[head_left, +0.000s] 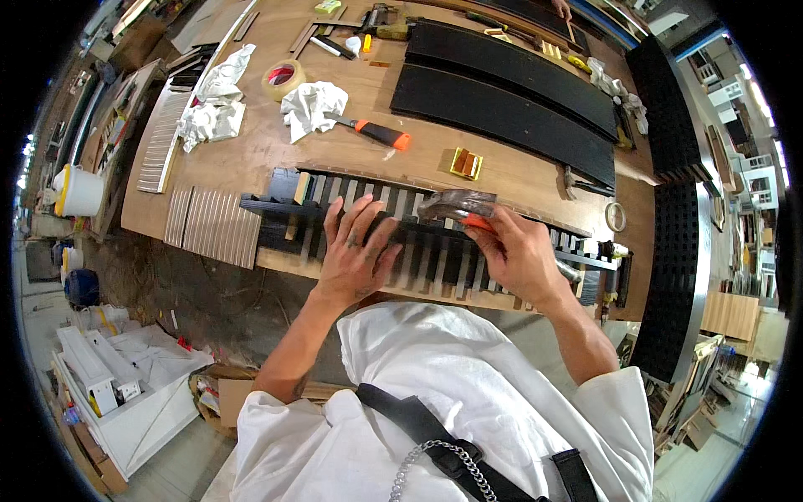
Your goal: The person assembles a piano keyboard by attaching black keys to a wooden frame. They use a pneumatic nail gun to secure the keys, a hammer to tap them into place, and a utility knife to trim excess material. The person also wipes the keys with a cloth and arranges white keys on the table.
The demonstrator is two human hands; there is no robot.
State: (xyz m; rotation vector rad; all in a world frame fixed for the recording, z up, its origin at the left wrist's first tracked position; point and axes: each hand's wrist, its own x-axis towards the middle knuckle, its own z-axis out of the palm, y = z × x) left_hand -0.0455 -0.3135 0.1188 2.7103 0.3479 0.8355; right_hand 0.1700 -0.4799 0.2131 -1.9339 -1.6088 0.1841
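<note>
My right hand (523, 255) is wrapped round a claw hammer (452, 203), near its orange part. The dark metal head is held over a long black strip (288, 209) that lies across a row of narrow grey slats (439, 269). To its left, my left hand (358, 255) rests on the strip and slats with its fingers spread, holding nothing. Beyond the hammer stands a small yellow-edged box (467, 164) with brown pieces in it. A scraper-like tool with a black and orange handle (382, 134) lies farther back.
Two long black boards (502, 109) lie at the back of the wooden table (351, 163). Crumpled white cloths (314, 109) and a tape roll (284, 79) are at the back left. Ribbed strips (213, 226) sit at the left edge. Another person's hand (562, 8) shows at the far edge.
</note>
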